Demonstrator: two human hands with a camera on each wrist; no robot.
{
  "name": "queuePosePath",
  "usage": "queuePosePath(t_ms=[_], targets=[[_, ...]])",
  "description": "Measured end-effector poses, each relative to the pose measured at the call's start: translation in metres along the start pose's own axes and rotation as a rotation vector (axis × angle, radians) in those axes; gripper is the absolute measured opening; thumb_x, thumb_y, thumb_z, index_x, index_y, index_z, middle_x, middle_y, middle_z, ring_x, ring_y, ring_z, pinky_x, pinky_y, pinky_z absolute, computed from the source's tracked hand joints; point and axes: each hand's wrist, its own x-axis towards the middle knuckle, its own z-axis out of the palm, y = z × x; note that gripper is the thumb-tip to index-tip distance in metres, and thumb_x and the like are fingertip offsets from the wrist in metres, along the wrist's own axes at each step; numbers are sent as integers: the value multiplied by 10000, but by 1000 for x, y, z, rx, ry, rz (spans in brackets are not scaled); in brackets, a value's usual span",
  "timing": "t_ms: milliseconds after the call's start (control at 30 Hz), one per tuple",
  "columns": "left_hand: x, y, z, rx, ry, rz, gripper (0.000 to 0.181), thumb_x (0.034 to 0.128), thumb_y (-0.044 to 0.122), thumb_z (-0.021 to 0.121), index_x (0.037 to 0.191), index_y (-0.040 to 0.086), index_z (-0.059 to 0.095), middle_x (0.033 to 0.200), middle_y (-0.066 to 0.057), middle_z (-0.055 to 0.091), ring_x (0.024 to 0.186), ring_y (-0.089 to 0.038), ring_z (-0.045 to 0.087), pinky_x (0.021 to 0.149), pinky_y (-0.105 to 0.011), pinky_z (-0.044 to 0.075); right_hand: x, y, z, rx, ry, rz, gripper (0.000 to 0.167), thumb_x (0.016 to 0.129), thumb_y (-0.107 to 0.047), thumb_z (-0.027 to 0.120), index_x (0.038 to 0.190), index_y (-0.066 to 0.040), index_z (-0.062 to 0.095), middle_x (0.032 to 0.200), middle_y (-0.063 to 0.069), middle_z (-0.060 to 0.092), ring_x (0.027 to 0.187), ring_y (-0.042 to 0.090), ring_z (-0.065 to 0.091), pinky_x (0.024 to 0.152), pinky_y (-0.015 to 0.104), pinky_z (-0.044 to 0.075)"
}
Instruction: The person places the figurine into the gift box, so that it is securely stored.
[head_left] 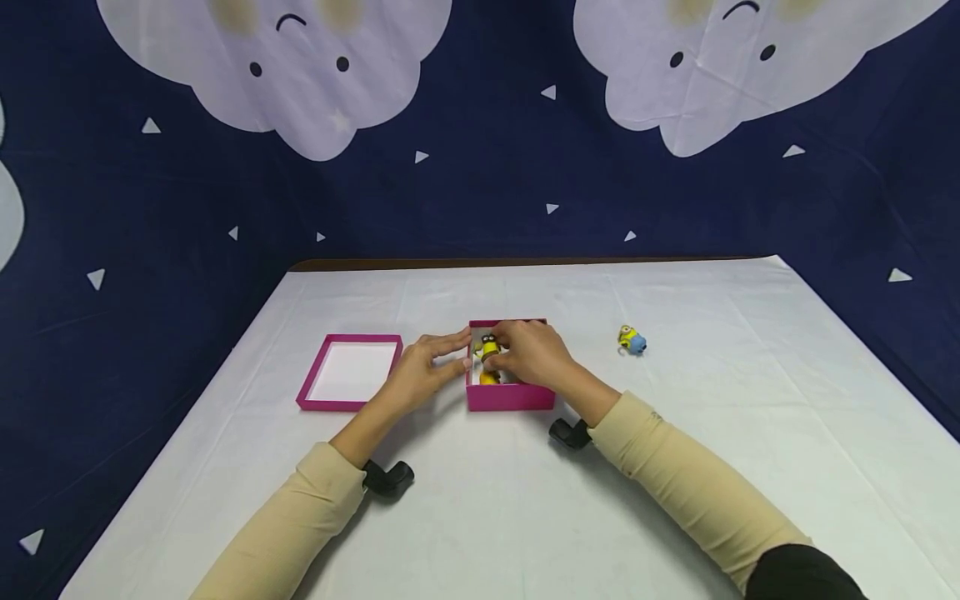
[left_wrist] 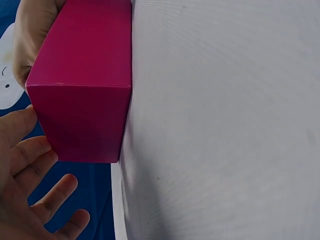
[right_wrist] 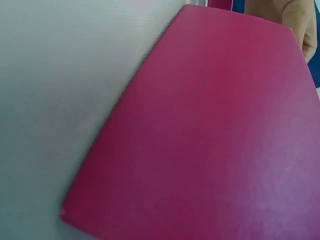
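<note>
A magenta box (head_left: 510, 399) stands uncovered on the white-covered table. Inside it are a yellow minion figure (head_left: 490, 348) with dark goggles and a second yellow figure (head_left: 489, 377) nearer the front wall. My right hand (head_left: 536, 353) reaches over the box's right side, its thumb and forefinger pinching the goggled figure. The left hand (head_left: 422, 372) rests its fingertips against the box's left wall, fingers fairly straight. In the left wrist view those fingertips (left_wrist: 44, 145) touch the box edge. The box side (right_wrist: 210, 120) fills most of the right wrist view, so the right fingers are hidden there.
A magenta-rimmed lid (head_left: 350, 407) lies inside up, left of the box. Off to the right another minion figure (head_left: 632, 341), yellow and blue, lies on the tablecloth (head_left: 480, 508). A dark blue cloth with clouds hangs behind the table's far edge.
</note>
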Motion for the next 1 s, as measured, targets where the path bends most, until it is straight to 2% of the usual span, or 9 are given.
queuePosePath(t_ms=[100, 367, 733, 1000], targets=[[0, 1, 0, 8, 3, 0, 440, 873, 220, 673, 1286, 96, 583, 1376, 50, 542, 1229, -231, 506, 1055, -447, 389, 1, -1, 1, -38, 1, 0, 471, 769, -399, 756, 1135, -119, 662, 1055, 13, 727, 956, 199, 666, 850, 407, 495], [1, 1, 0, 16, -2, -7, 447, 878, 242, 669, 1291, 97, 578, 1375, 59, 543, 1235, -220, 503, 1055, -439, 393, 4, -2, 2, -81, -10, 2, 489, 776, -409, 750, 1152, -113, 645, 1091, 18, 720, 993, 206, 667, 855, 399, 509], [0, 1, -1, 7, -7, 1, 457, 879, 248, 665, 1299, 94, 571, 1383, 41, 538, 1238, -239, 494, 1048, -455, 391, 8, -5, 4, -115, -30, 7, 415, 776, -419, 745, 1052, -117, 668, 931, -2, 717, 790, 181, 637, 743, 376, 511], [-1, 0, 0, -4, -5, 6, 457, 870, 229, 676, 1294, 91, 575, 1382, 31, 539, 1242, -243, 495, 1047, -455, 393, 10, -5, 1, -113, -80, 15, 397, 781, -435, 736, 1028, -130, 673, 937, -16, 713, 809, 176, 623, 750, 381, 497]])
